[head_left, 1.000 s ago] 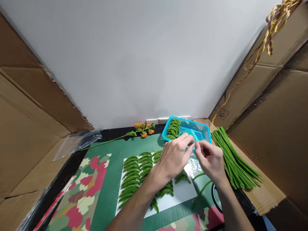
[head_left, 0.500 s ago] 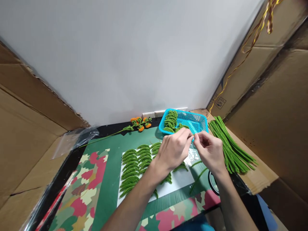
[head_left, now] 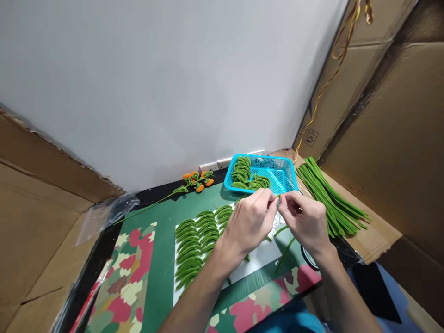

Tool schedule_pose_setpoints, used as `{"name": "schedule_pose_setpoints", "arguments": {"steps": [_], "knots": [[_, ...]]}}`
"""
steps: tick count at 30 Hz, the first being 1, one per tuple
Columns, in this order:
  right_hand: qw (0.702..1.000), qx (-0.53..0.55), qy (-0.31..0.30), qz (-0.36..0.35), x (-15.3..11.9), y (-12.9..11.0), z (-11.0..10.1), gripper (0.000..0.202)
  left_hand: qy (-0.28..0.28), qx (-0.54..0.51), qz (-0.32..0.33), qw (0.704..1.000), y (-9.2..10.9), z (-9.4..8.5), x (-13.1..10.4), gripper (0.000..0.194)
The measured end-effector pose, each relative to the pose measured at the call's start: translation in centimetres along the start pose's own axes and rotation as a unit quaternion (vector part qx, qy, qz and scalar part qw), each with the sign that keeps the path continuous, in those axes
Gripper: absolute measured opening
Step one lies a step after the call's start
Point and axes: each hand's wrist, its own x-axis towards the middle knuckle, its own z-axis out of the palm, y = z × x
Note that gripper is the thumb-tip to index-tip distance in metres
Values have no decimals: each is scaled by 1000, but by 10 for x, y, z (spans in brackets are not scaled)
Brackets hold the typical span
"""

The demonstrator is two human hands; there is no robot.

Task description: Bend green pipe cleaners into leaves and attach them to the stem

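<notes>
Green, fuzzy, pipe-cleaner-like piece sat at the meeting fingertips of the bare left hand and bare right hand, raised just before the bright blue perforated plastic basket; only a sliver showed. Grip: both hands pinched thumb to finger, apparently on that piece. My read: near weightless, soft pile over a bendable wire-like core, not slippery, tough but easy to kink. Best hold was a light fingertip pinch near the ends, so the fuzz stayed uncrushed. Curved green fuzzy strips lay in rows on the flat white sheet; they looked equally light, best picked up singly by a tip. Bundle of long straight green fuzzy stems looked springy; better taken mid-length.
</notes>
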Motion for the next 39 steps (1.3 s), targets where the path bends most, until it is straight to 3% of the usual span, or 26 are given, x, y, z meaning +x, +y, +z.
{"name": "schedule_pose_setpoints", "arguments": {"steps": [6,10,16,23,25,33,39], "knots": [[1000,1,-7,2,-21,-8,0,23,-34,5,25,999,1,4,-21,19],[999,22,-46,-3,-54,-13,2,22,-71,51,48,995,1,7,-52,19],[997,41,-63,-9,-103,-18,6,18,-126,49,10,991,4,21,-93,18],[997,56,-61,-2,-126,-14,10,20,-101,-121,-166,973,13,40,-116,19],[996,63,-64,-8,-131,-11,12,19,-100,-137,-185,968,13,45,-121,19],[995,62,-84,-2,-144,-7,16,19,-33,-72,-161,984,12,68,-144,23],[995,58,-85,5,-143,-6,15,17,-6,-54,-157,986,17,76,-143,23]]}}
